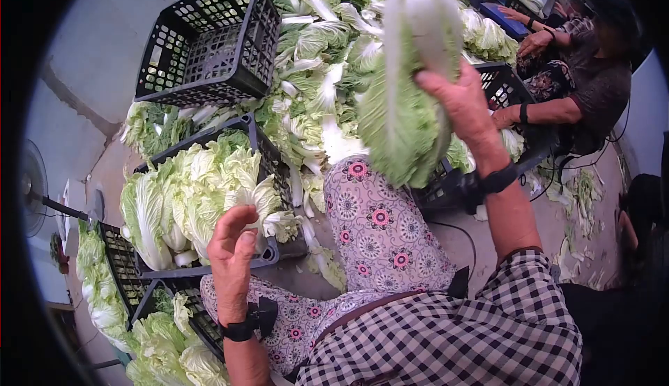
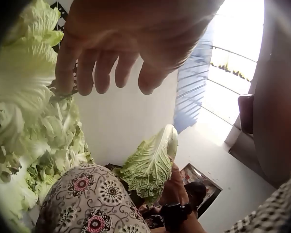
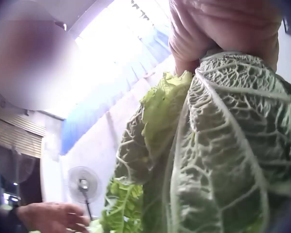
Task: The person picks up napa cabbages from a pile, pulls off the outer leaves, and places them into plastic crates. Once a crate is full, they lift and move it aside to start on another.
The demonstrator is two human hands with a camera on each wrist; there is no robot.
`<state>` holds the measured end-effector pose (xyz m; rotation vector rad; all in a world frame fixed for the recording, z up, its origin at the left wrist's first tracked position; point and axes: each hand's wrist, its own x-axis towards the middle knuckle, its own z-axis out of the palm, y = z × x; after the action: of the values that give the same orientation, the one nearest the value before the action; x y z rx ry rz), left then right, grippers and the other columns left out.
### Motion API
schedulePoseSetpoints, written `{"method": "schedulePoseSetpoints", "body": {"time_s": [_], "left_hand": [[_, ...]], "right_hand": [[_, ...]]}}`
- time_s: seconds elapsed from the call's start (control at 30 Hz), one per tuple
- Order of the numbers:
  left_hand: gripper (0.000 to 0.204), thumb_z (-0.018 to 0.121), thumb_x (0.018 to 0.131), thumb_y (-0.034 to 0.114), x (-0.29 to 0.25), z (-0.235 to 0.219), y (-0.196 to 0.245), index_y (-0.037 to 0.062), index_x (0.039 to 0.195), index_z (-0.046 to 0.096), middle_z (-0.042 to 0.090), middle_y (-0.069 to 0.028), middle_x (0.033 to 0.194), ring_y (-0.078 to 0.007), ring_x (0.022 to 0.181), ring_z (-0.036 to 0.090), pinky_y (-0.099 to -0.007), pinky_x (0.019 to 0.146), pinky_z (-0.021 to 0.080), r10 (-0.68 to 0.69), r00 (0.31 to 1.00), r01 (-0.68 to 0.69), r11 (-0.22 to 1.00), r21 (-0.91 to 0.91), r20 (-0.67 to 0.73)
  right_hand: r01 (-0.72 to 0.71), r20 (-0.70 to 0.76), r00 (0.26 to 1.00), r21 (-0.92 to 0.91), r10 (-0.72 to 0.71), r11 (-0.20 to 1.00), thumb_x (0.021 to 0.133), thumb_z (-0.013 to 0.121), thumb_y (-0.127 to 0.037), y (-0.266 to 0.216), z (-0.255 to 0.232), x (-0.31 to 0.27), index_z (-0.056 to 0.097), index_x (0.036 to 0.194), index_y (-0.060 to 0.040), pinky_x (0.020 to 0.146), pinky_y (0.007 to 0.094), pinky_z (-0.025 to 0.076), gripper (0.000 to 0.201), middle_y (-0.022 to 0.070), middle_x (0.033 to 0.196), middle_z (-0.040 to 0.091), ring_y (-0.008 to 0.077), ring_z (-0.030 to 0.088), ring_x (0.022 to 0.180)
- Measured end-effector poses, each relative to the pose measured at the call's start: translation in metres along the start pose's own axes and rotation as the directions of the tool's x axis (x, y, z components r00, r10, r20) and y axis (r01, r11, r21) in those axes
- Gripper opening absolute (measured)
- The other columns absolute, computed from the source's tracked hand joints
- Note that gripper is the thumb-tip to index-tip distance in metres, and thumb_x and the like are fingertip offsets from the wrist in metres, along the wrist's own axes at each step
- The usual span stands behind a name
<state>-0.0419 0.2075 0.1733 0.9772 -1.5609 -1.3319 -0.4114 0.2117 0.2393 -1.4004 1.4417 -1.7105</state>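
A large napa cabbage (image 1: 408, 100) is held up over the right knee, its white base at the top and green leaves hanging down. The right hand (image 1: 460, 107) grips its side, thumb across the leaves; in the right wrist view the hand (image 3: 228, 29) curls over the cabbage (image 3: 223, 145). The left hand (image 1: 233, 243) is raised in front of a crate full of cabbages (image 1: 195, 198), holding nothing. Its fingers hang relaxed and slightly bent in the left wrist view, where the left hand (image 2: 131, 43) is apart from the cabbage (image 2: 153, 162).
An empty black crate (image 1: 263, 44) tilts on a heap of cabbages and loose leaves (image 1: 313, 72). Another crate (image 1: 498, 83) stands behind the right forearm. More cabbages (image 1: 157, 348) fill crates at lower left. Another person (image 1: 592, 86) sits at the right; a fan (image 1: 33, 187) stands at the left.
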Motion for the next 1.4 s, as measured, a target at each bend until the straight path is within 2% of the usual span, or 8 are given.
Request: {"method": "schedulePoseSetpoints", "body": {"time_s": [0.3,0.6,0.7,0.8,0.9,0.97,1.17,1.4], "left_hand": [[0.031,0.057,0.087,0.015,-0.008,-0.064,-0.018,-0.0007,0.113,0.055,0.059,-0.0073,0.107,-0.0149,0.101,0.054,-0.0279,0.087,0.042,0.082,0.959,-0.021,0.975,0.221,-0.270],[0.042,0.062,0.083,0.021,-0.027,-0.135,-0.061,-0.0006,0.118,0.053,0.059,-0.0143,0.106,-0.0195,0.098,0.055,-0.0310,0.080,0.046,0.034,0.893,0.196,0.869,0.454,-0.450],[0.048,0.063,0.082,0.020,-0.029,-0.134,-0.072,-0.0008,0.122,0.050,0.059,-0.0154,0.106,-0.0206,0.096,0.056,-0.0315,0.076,0.048,-0.035,0.919,0.221,0.870,0.440,-0.393],[0.048,0.064,0.081,0.018,-0.024,-0.124,-0.064,-0.0018,0.122,0.049,0.060,-0.0164,0.105,-0.0217,0.094,0.058,-0.0310,0.074,0.049,-0.130,0.928,0.295,0.828,0.477,-0.349],[0.061,0.066,0.078,0.016,-0.018,-0.107,-0.046,-0.0018,0.130,0.039,0.059,-0.0206,0.106,-0.0271,0.095,0.059,-0.0340,0.078,0.048,-0.269,0.926,0.366,0.808,0.462,-0.264],[0.077,0.069,0.075,0.018,-0.019,-0.106,-0.059,0.0012,0.137,0.028,0.055,-0.0242,0.110,-0.0354,0.100,0.055,-0.0383,0.087,0.043,-0.141,0.974,0.225,0.728,0.648,-0.179],[0.085,0.071,0.072,0.023,-0.013,-0.099,-0.054,0.0028,0.140,0.022,0.049,-0.0246,0.119,-0.0358,0.110,0.049,-0.0380,0.093,0.039,-0.151,0.977,0.210,0.560,0.801,-0.151],[0.082,0.071,0.073,0.028,-0.008,-0.097,-0.049,0.0007,0.136,0.026,0.056,-0.0233,0.104,-0.0391,0.097,0.054,-0.0429,0.081,0.045,-0.174,0.976,0.195,0.422,0.886,-0.131]], "right_hand": [[-0.212,-0.337,0.940,-0.465,0.050,0.860,0.078,0.067,-0.018,0.069,-0.159,0.002,0.056,0.110,0.0024,0.076,0.0281,0.046,0.039,0.0082,0.098,0.062,0.0141,0.058,0.082],[-0.445,-0.076,0.870,-0.542,0.486,0.713,0.081,0.063,-0.032,0.154,-0.336,-0.006,0.049,0.121,0.0029,0.079,0.0319,0.046,0.055,0.0143,0.104,0.061,0.0206,0.058,0.088],[-0.281,-0.278,0.957,-0.818,0.082,0.502,0.079,0.063,-0.035,0.166,-0.332,-0.021,0.042,0.128,0.0019,0.086,0.0355,0.043,0.065,0.0199,0.114,0.057,0.0275,0.057,0.100],[-0.387,-0.382,0.921,-0.875,0.075,0.290,0.078,0.063,-0.034,0.137,-0.282,-0.034,0.036,0.132,0.0001,0.091,0.0376,0.040,0.069,0.0235,0.121,0.051,0.0316,0.053,0.109],[-0.239,-0.175,0.967,-0.871,0.184,0.428,0.076,0.062,-0.023,0.198,-0.308,-0.053,0.031,0.136,-0.0003,0.095,0.0361,0.039,0.071,0.0222,0.125,0.049,0.0301,0.051,0.113],[-0.442,-0.074,0.679,-0.836,0.731,0.326,0.076,0.063,-0.017,0.162,-0.238,-0.056,0.027,0.137,0.0043,0.094,0.0335,0.040,0.074,0.0226,0.129,0.045,0.0260,0.050,0.112],[-0.533,-0.025,0.612,-0.751,0.791,0.389,0.077,0.061,-0.015,0.154,-0.208,-0.064,0.028,0.138,0.0040,0.097,0.0319,0.037,0.071,0.0211,0.130,0.045,0.0263,0.048,0.116],[-0.318,-0.031,0.890,-0.756,0.454,0.572,0.084,0.057,-0.018,0.137,-0.200,-0.054,0.038,0.133,0.0035,0.102,0.0329,0.032,0.057,0.0203,0.133,0.044,0.0272,0.044,0.122]]}}
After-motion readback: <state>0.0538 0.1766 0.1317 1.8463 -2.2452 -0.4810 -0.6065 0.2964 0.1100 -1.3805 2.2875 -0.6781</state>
